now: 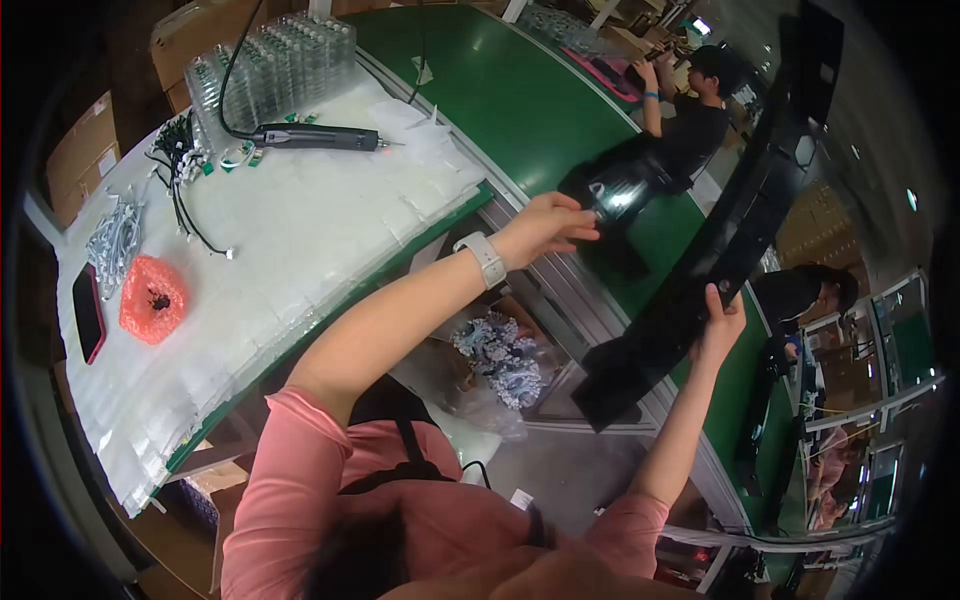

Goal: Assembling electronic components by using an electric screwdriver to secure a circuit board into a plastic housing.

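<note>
My right hand (720, 326) grips a long black plastic panel (742, 215) near its lower part, with the thumb on its face. The panel stands tilted, running from beside the conveyor's near edge up to the top right. My left hand (549, 230), with a pale watch on its wrist, is stretched forward over the conveyor's edge. Its fingers are curled together beside a glossy black part (622, 196) on the green conveyor (480, 90). What these fingers hold, if anything, is too small to make out.
On the padded white table (330, 215) at left lie an electric screwdriver (318, 137), cable bundles (180, 160), a phone (88, 313) and a red bubble-wrapped container (153, 298). Clear plastic trays (290, 70) stand behind. White cables (505, 365) fill a box below. A co-worker (700, 120) stands across the conveyor.
</note>
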Motion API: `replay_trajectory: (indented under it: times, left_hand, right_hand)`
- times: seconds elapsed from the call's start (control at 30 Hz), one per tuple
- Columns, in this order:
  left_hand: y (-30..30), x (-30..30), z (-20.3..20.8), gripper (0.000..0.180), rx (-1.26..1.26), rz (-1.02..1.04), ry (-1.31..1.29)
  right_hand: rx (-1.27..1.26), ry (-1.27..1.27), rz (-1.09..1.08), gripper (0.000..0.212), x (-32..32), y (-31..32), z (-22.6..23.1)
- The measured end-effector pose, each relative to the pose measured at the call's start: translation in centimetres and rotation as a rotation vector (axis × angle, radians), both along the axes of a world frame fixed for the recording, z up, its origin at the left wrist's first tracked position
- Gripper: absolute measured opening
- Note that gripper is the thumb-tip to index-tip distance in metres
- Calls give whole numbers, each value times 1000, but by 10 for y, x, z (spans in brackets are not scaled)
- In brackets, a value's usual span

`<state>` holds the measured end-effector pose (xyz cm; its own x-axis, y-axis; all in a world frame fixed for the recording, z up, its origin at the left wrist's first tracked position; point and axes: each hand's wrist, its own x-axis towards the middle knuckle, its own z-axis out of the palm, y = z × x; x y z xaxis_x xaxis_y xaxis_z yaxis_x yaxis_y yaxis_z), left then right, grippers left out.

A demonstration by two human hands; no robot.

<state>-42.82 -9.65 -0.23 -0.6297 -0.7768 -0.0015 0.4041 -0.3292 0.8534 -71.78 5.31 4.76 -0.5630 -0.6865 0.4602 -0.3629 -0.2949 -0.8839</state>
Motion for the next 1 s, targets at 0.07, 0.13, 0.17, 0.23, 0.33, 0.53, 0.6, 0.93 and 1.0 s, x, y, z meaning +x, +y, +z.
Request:
replay_trajectory:
  times: [0.07, 0.13, 0.17, 0.23, 0.33, 0.53, 0.6, 0.93, 1.0]
  left_hand:
    - [-2, 16, -1, 41, 10, -8, 66]
    - [3, 66, 20, 32, -141, -55, -24]
    - [8, 95, 27, 32, -131, -8, -38]
    - [23, 161, 39, 33, -191, 27, 22]
    - [58, 265, 34, 36, -224, 258, -32]
    - [175, 447, 5, 21, -1057, 1409, -1254]
    - [201, 483, 6, 21, -566, 1304, -1104]
    - [168, 485, -4, 18, -979, 811, -1732]
    - [171, 485, -2, 11, -936, 716, -1686]
  right_hand:
    - [-4, 68, 34, 27, 26, -12, 9]
    - [-17, 217, 94, 27, 48, -24, 22]
    - [-13, 206, 142, 27, 54, -33, 25]
    - [28, 298, 308, 27, 61, -50, 32]
    - [48, 413, 552, 26, 109, -91, 33]
    - [204, 878, 1185, 17, 235, -195, 27]
    - [261, 920, 1312, 18, 271, -225, 16]
    - [455, 1108, 1468, 27, 388, -286, -1]
    - [484, 1177, 1446, 30, 408, -288, 17]
